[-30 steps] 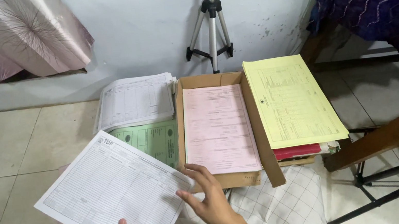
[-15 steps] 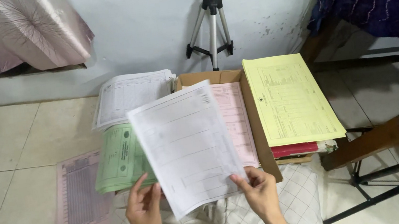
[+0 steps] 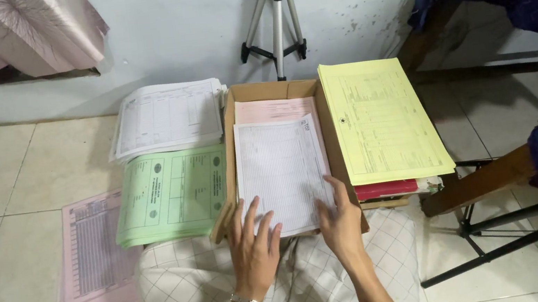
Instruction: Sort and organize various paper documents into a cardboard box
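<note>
A white printed form point(image 3: 281, 170) lies on the pink sheets point(image 3: 275, 109) inside an open cardboard box point(image 3: 325, 104). My left hand point(image 3: 253, 246) rests with spread fingers on the sheet's near left corner and the box's front edge. Fingers of my right hand point(image 3: 341, 216) press on the sheet's near right corner. Neither hand grips anything. My lap is covered by white checked cloth point(image 3: 183, 289).
A green stack point(image 3: 170, 194) and a white stack point(image 3: 168, 117) lie left of the box, with a pink sheet point(image 3: 87, 253) on the floor tiles. A yellow stack point(image 3: 378, 118) sits right. Behind stands a tripod point(image 3: 272, 21); a wooden chair leg point(image 3: 477, 181) is at right.
The white form went from being held up in both hands to lying flat in the box on the pink sheets. Both hands now rest on its near edge.
</note>
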